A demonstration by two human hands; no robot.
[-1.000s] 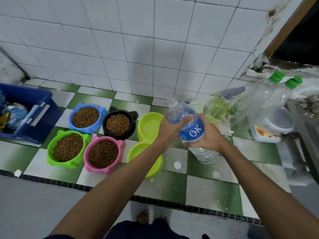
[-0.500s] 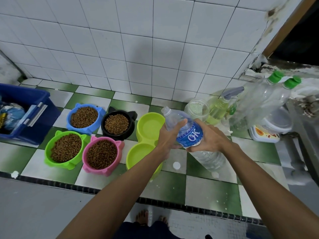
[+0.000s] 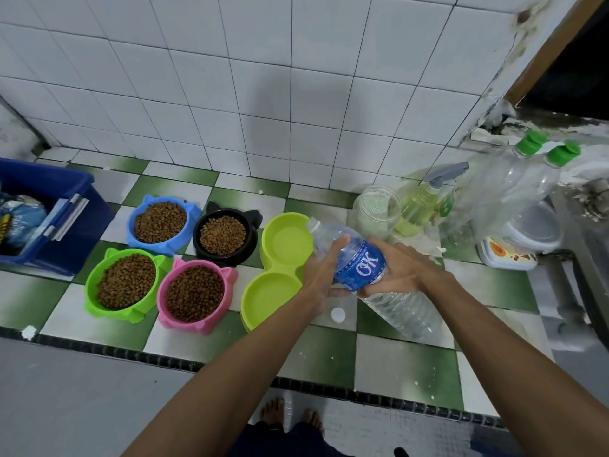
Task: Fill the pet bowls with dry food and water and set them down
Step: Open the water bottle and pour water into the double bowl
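1. Your left hand (image 3: 318, 277) and right hand (image 3: 400, 270) both grasp the water bottle (image 3: 362, 263) around its blue label.
2. The bottle is uncapped and tilted, with its mouth over the far well of the double bowl (image 3: 278, 270).
3. The white cap (image 3: 338, 315) lies on the counter (image 3: 329, 354) just right of the double bowl.
4. Four bowls of dry food sit left of it: blue (image 3: 161, 222), black (image 3: 224, 235), green (image 3: 123, 282), pink (image 3: 194, 293).
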